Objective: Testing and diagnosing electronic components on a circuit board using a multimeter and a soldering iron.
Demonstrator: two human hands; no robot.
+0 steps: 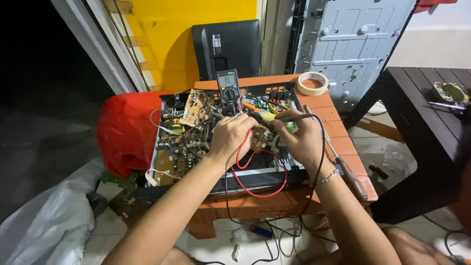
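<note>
Both hands hover over the opened device's circuit boards point(184, 142) on the orange counter point(338, 142), left hand point(230, 137) pinching the red probe lead point(245, 147), right hand point(299, 137) pinching the black probe point(294, 118) (multimeter point(228, 88) propped behind, readable).

Orange table point(338, 140) with an opened device on it.

The table's slatted orange top carries an open chassis point(230, 172) full of circuit boards, which fills most of the surface and overhangs the left edge. A tape roll point(312, 83) lies flat on the far right corner, just beside the chassis. A screwdriver point(349, 172) lies along the right edge, handle toward the near corner. The table stands on a pale tiled floor point(392, 147).
</note>
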